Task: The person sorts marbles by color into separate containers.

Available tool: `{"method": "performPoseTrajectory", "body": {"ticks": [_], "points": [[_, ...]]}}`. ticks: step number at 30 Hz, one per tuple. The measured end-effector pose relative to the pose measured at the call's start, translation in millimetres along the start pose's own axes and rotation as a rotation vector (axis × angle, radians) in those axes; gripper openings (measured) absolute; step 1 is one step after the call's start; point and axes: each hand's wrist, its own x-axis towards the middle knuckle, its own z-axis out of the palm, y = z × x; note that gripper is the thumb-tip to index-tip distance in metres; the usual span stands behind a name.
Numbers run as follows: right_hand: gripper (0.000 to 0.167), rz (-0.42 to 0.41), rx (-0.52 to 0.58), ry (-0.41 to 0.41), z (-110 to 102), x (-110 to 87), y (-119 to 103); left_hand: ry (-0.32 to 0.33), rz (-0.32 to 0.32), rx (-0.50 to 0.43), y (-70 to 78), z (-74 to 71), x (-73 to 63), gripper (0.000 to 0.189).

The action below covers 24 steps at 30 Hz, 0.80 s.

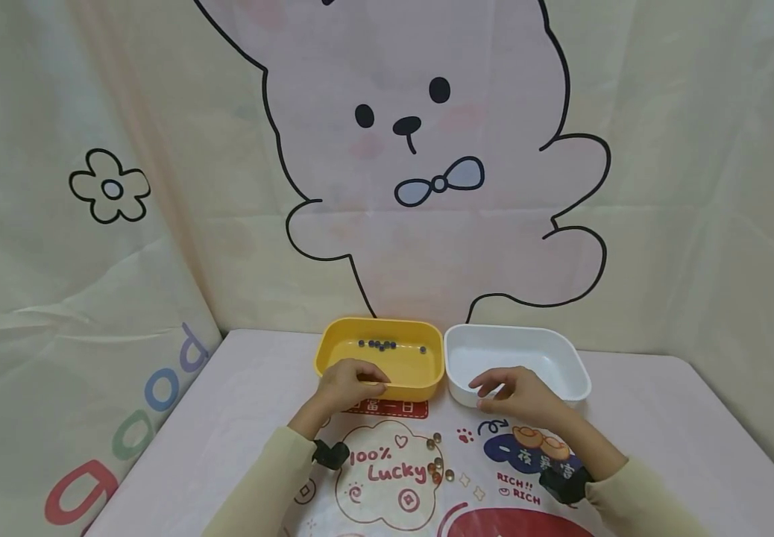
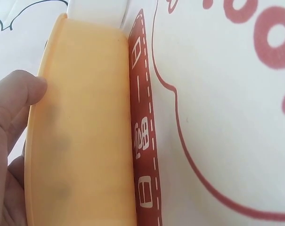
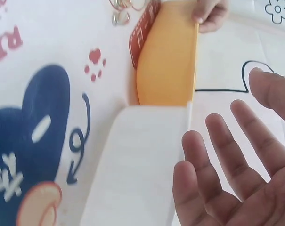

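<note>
My left hand (image 1: 350,384) is at the near side of a yellow plastic tray (image 1: 417,373). In the left wrist view the thumb (image 2: 31,87) lies over the tray's rim and the other fingers sit behind the wall, pinching it. Several small dark beads (image 1: 382,345) lie toward the far side inside this tray. Above the near edge of a white plastic tray (image 1: 528,339), my right hand (image 1: 521,395) hovers with spread, slightly bent fingers, holding nothing. Its fingers (image 3: 196,150) overlap the white tray's rim in the right wrist view.
Several brown glassy beads (image 1: 435,468) lie on the printed table mat (image 1: 387,500), in front of the trays. Both trays stand side by side near the back edge of the table. A curtain (image 1: 628,276) with a bear drawing hangs right behind them.
</note>
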Motion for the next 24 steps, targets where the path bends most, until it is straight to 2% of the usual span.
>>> {"method": "performPoseTrajectory", "body": {"ticks": [8,16,24], "points": [[0.037,0.034,0.085,-0.054,14,2.0,-4,0.005,0.005,-0.011,0.0,0.1,0.8,0.005],[0.032,0.104,0.102,-0.073,30,4.5,-7,0.010,0.016,0.002,0.4,-0.1,0.9,0.005],[0.029,0.063,0.061,-0.127,42,8.5,-5,-0.011,0.051,0.018,0.9,-3.2,1.5,0.004]]}}
